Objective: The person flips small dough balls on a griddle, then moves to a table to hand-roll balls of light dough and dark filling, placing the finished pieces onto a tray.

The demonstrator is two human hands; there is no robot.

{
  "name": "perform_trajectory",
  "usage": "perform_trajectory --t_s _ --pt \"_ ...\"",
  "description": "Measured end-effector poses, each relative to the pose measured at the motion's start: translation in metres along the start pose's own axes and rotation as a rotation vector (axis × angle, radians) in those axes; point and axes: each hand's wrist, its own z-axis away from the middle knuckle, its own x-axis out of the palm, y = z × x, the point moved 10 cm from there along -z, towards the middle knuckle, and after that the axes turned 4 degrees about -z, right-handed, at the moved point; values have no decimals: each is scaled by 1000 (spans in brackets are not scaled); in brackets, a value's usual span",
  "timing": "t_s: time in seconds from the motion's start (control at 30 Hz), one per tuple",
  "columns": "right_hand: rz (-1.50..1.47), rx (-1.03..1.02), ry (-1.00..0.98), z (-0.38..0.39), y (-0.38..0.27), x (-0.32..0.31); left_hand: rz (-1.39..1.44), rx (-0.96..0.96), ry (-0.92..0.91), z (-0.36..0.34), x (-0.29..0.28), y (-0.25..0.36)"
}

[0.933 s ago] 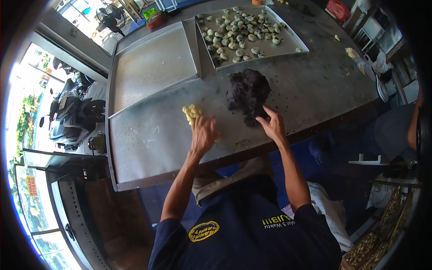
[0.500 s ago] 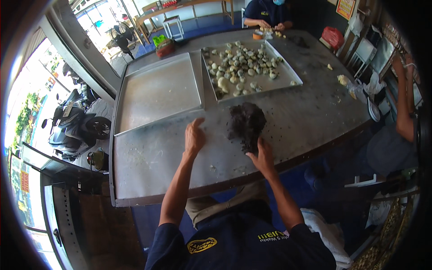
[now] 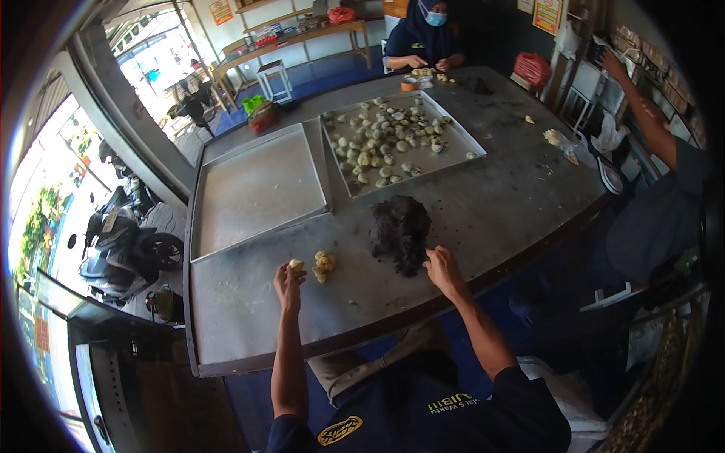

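My left hand (image 3: 288,287) is closed, a small pale lump of dough (image 3: 296,265) held at its fingertips just over the metal table. Right beside it lies a bumpy clump of pale dough (image 3: 324,266). A large dark, crumbly dough-like mass (image 3: 400,232) sits in front of me, with loose crumbs around it. At the near right edge of that mass, my right hand (image 3: 444,270) has its fingers bent together and pressed against the dark stuff. How much it grips is hidden by the fingers.
Beyond the mass stands a metal tray (image 3: 461,162) of several round pale-dark balls; a second, bare tray (image 3: 260,189) is to its left. A masked person (image 3: 423,45) works at the far edge. Another person's arm (image 3: 642,102) reaches at right. Pale scraps (image 3: 555,137) lie near the right edge.
My left hand, empty before, has moved left and nearer and now holds pale dough. A pale clump has appeared on the table. My right hand stays by the dark mass; the view has shifted.
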Motion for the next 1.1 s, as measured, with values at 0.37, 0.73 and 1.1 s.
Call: perform_trajectory --t_s 0.37,0.73,1.1 --pt "-103 99 127 31 -27 -7 -459 58 -58 4 5 1" --pt "225 -69 4 14 -3 13 -548 84 -32 0 28 12" --pt "182 -10 143 48 1 4 -739 158 10 -1 30 20"
